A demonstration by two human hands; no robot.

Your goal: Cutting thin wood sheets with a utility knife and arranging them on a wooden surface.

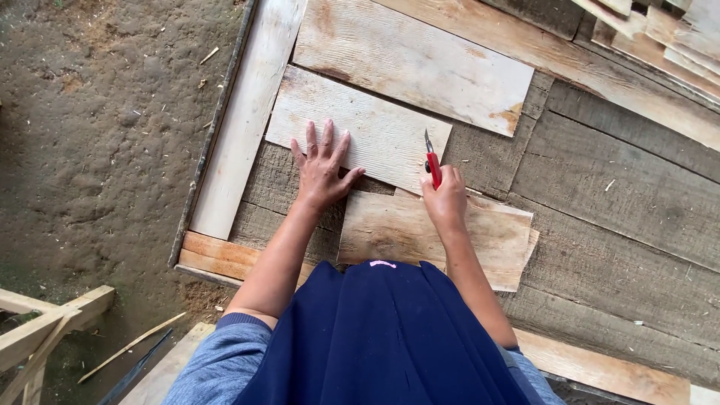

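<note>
My left hand (321, 169) lies flat, fingers spread, on the lower part of a pale wooden shingle (390, 131) that rests on a grey plank surface (622, 187). My right hand (445, 199) grips a red-handled utility knife (433, 163), its blade pointing up against the shingle's right end. A browner shingle (397, 229) lies just below both hands, partly under the pale one.
A larger pale shingle (412, 60) lies above. A long pale board (244, 120) runs along the surface's left edge, beside bare dirt ground (97, 135). More stacked shingles (667, 37) sit at top right. A wooden frame (45, 326) stands at bottom left.
</note>
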